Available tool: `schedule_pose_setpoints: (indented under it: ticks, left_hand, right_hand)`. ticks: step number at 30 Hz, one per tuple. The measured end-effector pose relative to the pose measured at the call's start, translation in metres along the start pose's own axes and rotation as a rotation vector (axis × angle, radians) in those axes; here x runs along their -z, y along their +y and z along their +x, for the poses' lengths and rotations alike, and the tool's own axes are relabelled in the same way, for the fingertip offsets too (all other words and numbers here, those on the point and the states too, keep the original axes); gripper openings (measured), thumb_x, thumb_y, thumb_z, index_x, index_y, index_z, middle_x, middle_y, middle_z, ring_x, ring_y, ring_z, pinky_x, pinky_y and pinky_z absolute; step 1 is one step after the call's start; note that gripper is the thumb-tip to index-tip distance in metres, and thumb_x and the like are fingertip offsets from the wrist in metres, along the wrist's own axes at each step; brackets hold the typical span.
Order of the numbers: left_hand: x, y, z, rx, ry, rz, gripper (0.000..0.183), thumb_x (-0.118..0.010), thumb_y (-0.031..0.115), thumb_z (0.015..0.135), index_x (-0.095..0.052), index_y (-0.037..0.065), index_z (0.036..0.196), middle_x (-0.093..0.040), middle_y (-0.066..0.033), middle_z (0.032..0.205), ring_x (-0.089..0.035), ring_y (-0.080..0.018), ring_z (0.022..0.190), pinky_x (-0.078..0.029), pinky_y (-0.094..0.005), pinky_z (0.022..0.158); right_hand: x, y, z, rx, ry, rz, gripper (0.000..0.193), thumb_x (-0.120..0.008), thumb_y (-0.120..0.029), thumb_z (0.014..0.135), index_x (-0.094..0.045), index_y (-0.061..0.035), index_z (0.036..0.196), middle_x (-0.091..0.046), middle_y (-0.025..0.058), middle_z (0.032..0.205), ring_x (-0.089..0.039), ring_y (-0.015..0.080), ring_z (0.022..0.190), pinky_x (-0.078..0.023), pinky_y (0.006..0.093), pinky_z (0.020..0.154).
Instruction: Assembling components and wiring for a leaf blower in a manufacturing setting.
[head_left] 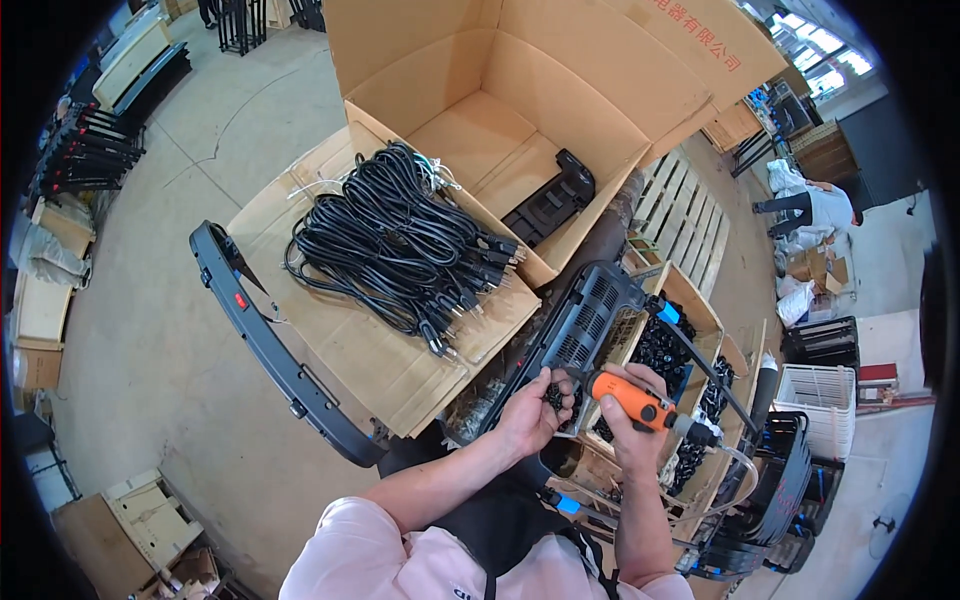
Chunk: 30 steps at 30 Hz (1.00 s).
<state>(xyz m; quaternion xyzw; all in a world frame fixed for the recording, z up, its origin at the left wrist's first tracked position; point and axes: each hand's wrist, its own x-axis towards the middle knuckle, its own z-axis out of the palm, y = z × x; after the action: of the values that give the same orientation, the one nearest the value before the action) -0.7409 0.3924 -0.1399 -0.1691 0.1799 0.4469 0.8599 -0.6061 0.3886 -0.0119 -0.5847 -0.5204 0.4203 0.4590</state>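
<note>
My right hand (638, 412) is wrapped around an orange air screwdriver (622, 396), its tip pointing left toward my other hand. A clear hose (742, 462) runs from the tool's back end. My left hand (535, 415) is closed with its fingers curled over a cluster of small dark pieces (555, 396), too small to name surely. Just beyond both hands lies a long black plastic housing (590, 318) with slotted vents. The screwdriver's tip is beside the housing's near side; whether it touches anything is hidden by my fingers.
Coiled black power cords (395, 240) lie on a cardboard flap (400, 385) at the left. Behind stands an open carton (470, 130) with a black plastic part (552, 200) inside. Wooden bins of small black parts (662, 345) sit at right. A curved black frame (285, 350) leans left. Another person (825, 207) bends over far right.
</note>
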Motion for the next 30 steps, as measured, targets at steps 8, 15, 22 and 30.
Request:
schedule_pose_setpoints:
  ticks: [8, 15, 22, 30]
  left_hand:
    - [0.026, -0.007, 0.015, -0.101, 0.091, 0.316, 0.029, -0.046, 0.03, 0.115, -0.065, 0.008, 0.118, -0.063, 0.0019, 0.092, -0.059, -0.0102, 0.077, -0.048, -0.0271, 0.067]
    - [0.026, -0.012, 0.02, -0.121, 0.07, 0.324, 0.03, -0.046, 0.031, 0.115, -0.064, 0.008, 0.118, -0.064, 0.0013, 0.093, -0.058, -0.0106, 0.077, -0.048, -0.0272, 0.068]
    - [0.024, -0.006, 0.014, -0.13, 0.025, 0.305, 0.029, -0.044, 0.028, 0.115, -0.063, 0.007, 0.12, -0.065, -0.0008, 0.098, -0.059, -0.0115, 0.081, -0.049, -0.0273, 0.07]
    - [0.04, -0.009, 0.019, -0.124, -0.056, 0.396, 0.024, -0.05, 0.025, 0.114, -0.065, 0.007, 0.12, -0.066, 0.0, 0.098, -0.058, -0.0088, 0.081, -0.048, -0.0259, 0.07]
  right_hand:
    - [-0.022, 0.018, 0.036, 0.022, -0.068, -0.082, 0.052, -0.078, -0.001, 0.087, -0.054, -0.002, 0.134, -0.069, 0.016, 0.129, -0.065, 0.0236, 0.121, -0.051, 0.0391, 0.108]
    - [-0.025, 0.027, 0.041, 0.017, -0.091, -0.087, 0.051, -0.077, 0.001, 0.089, -0.056, -0.0013, 0.134, -0.067, 0.016, 0.13, -0.066, 0.0223, 0.118, -0.052, 0.0377, 0.107]
    - [-0.035, 0.025, 0.048, 0.001, -0.131, -0.152, 0.049, -0.077, 0.001, 0.088, -0.058, -0.0028, 0.134, -0.069, 0.0137, 0.127, -0.067, 0.0199, 0.113, -0.055, 0.0343, 0.1]
    - [-0.038, 0.023, 0.056, -0.034, -0.214, -0.189, 0.04, -0.079, 0.0, 0.087, -0.065, -0.0019, 0.125, -0.072, 0.0125, 0.12, -0.069, 0.0152, 0.101, -0.056, 0.0294, 0.09]
